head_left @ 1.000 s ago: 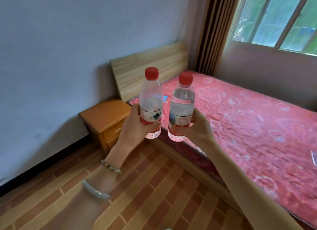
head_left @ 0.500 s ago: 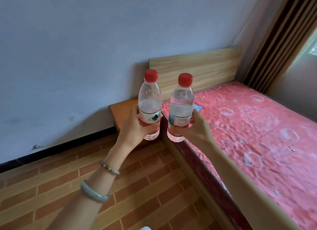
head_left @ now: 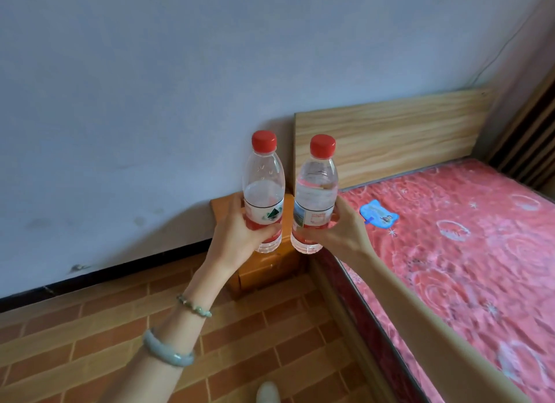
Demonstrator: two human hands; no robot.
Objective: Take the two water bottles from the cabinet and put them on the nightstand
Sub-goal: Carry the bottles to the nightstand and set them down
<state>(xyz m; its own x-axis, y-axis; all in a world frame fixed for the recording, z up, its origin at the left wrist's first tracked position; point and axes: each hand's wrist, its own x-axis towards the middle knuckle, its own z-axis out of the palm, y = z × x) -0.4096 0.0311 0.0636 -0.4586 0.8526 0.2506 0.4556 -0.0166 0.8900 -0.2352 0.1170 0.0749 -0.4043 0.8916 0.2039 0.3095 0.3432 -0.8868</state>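
Note:
I hold two clear plastic water bottles with red caps, upright and side by side, in front of me. My left hand point(head_left: 237, 237) grips the left water bottle point(head_left: 263, 180) around its lower half. My right hand point(head_left: 339, 232) grips the right water bottle point(head_left: 316, 183) the same way. Both bottles hang in the air in front of the orange wooden nightstand point(head_left: 223, 205), which stands against the wall beside the bed and is mostly hidden behind the bottles and my hands.
A bed with a pink patterned mattress point(head_left: 465, 252) and a light wooden headboard point(head_left: 390, 135) fills the right side. A small blue card point(head_left: 378, 216) lies on the mattress. The floor is brown brick-pattern tile point(head_left: 105, 327). A blue-grey wall point(head_left: 150, 102) runs behind.
The view has swung left and closer: the nightstand now sits directly behind the bottles and the window is out of view. Both hands keep the same grip on the bottles.

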